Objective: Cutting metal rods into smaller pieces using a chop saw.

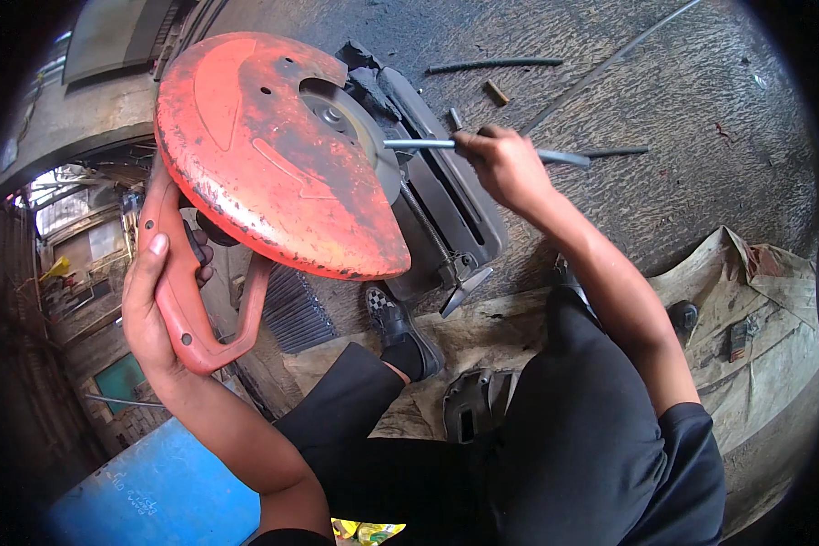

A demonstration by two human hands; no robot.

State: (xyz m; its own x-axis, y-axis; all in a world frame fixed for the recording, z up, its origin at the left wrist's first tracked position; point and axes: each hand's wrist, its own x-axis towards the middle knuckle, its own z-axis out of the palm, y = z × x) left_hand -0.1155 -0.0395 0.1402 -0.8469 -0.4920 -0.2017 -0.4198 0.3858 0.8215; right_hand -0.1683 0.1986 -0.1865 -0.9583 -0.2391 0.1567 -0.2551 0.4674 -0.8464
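Observation:
A chop saw with a worn red blade guard (273, 164) stands before me. My left hand (150, 309) is wrapped round its red loop handle (180, 300), fingers at the dark trigger. Under the guard, part of a grey cutting disc (378, 150) shows. My right hand (510, 168) is closed on a thin grey metal tube (562, 157), held roughly level above the saw's black base (469, 200). The tube's left end meets the disc's edge in view; whether they touch I cannot tell. A threaded vise screw (428, 227) with a metal crank (466, 291) lies along the base.
A long thin rod (601, 68), a dark bar (496, 65) and a short brown piece (496, 93) lie on the rough floor. Below are my shoe (409, 346), a dirty cloth sheet (746, 382) and a blue box (159, 487). Clutter fills the left side.

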